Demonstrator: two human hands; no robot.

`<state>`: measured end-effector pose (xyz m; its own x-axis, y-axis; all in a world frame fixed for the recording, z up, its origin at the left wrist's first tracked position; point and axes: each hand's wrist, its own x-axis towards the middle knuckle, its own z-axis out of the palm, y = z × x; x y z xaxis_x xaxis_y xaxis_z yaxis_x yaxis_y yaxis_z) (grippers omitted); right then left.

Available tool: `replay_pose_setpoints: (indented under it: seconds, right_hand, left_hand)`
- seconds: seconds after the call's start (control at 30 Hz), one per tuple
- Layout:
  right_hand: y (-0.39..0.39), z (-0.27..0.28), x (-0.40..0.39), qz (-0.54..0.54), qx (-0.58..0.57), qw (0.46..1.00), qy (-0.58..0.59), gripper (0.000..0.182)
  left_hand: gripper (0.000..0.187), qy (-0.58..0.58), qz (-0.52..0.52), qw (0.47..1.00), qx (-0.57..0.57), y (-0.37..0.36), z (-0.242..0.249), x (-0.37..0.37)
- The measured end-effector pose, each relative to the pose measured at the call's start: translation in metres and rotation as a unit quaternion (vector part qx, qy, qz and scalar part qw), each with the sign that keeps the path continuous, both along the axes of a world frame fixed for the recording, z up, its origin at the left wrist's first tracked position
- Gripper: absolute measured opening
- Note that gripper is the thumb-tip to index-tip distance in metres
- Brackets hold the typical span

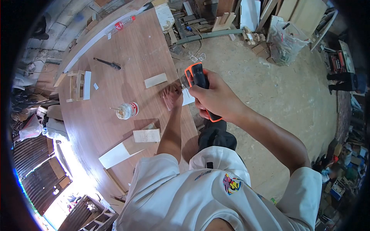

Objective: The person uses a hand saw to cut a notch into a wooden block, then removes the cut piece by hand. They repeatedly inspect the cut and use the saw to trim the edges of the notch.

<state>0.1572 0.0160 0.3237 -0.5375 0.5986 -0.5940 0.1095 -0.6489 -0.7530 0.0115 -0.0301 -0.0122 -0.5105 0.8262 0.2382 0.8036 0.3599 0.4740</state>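
An orange and black cordless drill (198,79) is gripped in my right hand (216,94), its nose pointing left toward the table edge. My left hand (172,95) presses down at the edge of the wooden table, its fingers curled over a piece I cannot make out. A white piece (187,97) shows just right of those fingers, below the drill's nose. Behind my left hand a small pale wood block (156,80) lies flat. Nearer my body another pale block (147,135) sits beside a long white board (115,154).
On the table (142,50) are a jar (127,110) with a stick in it, a dark tool (107,63), a small wooden frame (79,86) and a bottle (122,24). A plastic bag (287,42) and boards stand beyond; a person's legs (342,81) show at the far right.
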Motion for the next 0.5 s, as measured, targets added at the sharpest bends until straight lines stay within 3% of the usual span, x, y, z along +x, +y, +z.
replay_pose_setpoints:
  seconds: [0.33, 0.4, 0.43, 0.5]
  right_hand:
    - [-0.002, 0.015, -0.009, -0.011, -0.011, 1.000, 0.001, 0.015]
    - [0.000, 0.017, -0.010, 0.031, 0.110, 0.992, -0.058, 0.012]
    - [0.003, 0.009, -0.009, 0.029, 0.110, 0.992, -0.058, 0.012]
    - [0.017, -0.015, -0.009, 0.089, 0.215, 0.952, -0.200, 0.011]
  left_hand:
    - [0.022, -0.039, 0.010, 0.999, -0.015, 0.000, 0.002, 0.001]
    - [0.022, -0.031, 0.017, 0.999, 0.011, -0.001, 0.001, 0.003]
    - [0.022, -0.031, 0.015, 0.999, 0.011, -0.002, -0.007, 0.001]
    - [0.021, 0.047, -0.009, 0.999, 0.007, 0.000, -0.021, -0.003]
